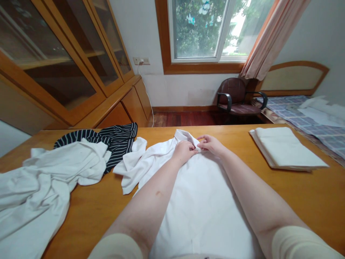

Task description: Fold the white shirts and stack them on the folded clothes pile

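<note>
A white collared shirt (199,201) lies spread on the wooden table in front of me, its collar at the far end and one sleeve bunched out to the left. At the front of the collar, my left hand (185,150) pinches the fabric between closed fingers. Close beside it on the right, my right hand (210,144) grips the collar's other edge with thumb and fingertips. Whatever small part sits between the fingertips, perhaps a button, is too small to make out.
Crumpled white garments (54,183) and a black striped cloth (118,140) lie on the table (88,208) to the left. Folded white cloth (288,147) rests at the right. Beyond stand a glass-fronted cabinet (81,118), an office chair (234,93) and a bed (304,111).
</note>
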A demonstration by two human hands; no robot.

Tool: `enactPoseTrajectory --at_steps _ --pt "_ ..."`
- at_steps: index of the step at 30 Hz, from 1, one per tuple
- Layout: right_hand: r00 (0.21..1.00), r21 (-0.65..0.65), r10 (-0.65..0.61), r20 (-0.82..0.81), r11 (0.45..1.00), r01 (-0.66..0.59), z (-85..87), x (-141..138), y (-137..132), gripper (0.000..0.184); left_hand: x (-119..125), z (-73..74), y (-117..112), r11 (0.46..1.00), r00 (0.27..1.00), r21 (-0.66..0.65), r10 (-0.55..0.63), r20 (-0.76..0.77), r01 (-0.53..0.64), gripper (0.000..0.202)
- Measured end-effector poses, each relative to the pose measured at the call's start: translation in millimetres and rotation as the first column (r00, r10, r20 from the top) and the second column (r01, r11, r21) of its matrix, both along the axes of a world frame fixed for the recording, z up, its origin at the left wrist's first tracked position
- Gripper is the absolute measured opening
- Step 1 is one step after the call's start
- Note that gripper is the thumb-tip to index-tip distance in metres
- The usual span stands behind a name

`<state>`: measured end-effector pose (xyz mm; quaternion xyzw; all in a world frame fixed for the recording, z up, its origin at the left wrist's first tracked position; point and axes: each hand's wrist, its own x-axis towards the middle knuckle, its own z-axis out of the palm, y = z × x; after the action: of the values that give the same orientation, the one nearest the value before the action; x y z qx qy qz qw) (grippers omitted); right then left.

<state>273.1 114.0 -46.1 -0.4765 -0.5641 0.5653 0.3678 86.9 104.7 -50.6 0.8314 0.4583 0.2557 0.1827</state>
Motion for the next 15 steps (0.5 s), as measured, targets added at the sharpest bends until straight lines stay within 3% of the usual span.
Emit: enactPoseTrajectory --at_steps 4,10,15 --pt "0.991 -0.063 -0.072 -0.117 0.996 0.065 -0.4 -1.0 -1.3 0.051 -0.6 -0.8 -0.5 1.0 0.999 -0.014 0.028 0.018 -0.027 0.014" --pt "0.981 -0.089 -0.104 -0.166 0.992 0.09 2.9 -4.1 -3.6 0.048 -0.2 0.1 -2.7 0.996 0.998 -0.061 0.062 0.013 -0.061 0.017" --pt "0.974 -0.084 -0.109 -0.196 0.992 0.094 6.1 -3.2 -4.7 0.045 0.5 0.4 -2.7 1.0 0.997 -0.013 -0.01 0.079 0.011 0.027"
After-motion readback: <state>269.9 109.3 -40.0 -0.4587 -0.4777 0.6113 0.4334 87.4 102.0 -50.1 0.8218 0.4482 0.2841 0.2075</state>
